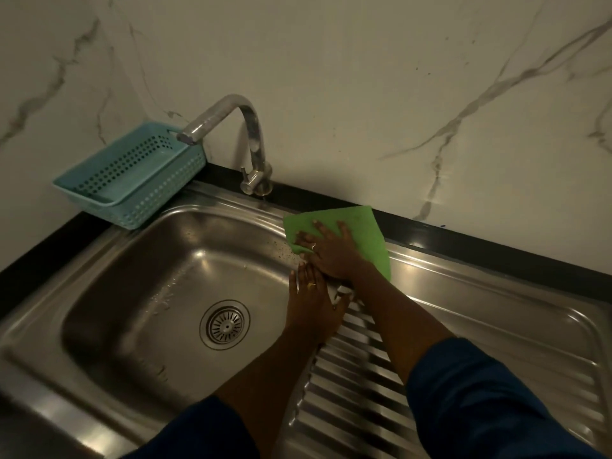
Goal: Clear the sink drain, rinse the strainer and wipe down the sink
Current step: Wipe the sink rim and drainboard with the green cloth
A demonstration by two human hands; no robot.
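The right hand (331,251) lies flat, fingers spread, pressing a green cloth (357,236) onto the steel ledge at the back corner of the sink (139,260). The cloth spreads out beyond and to the right of the hand, reaching the black worktop (463,241) strip under the marble wall (364,77). The left hand (313,299) rests just below the right one, open with fingers straight, touching the rim between the basin and the ribbed draining board (357,385); it holds nothing. The strainer (225,325) sits in the drain, left of the left hand. A tap (256,140) and a blue basket (132,175) stand further left, beyond both hands.
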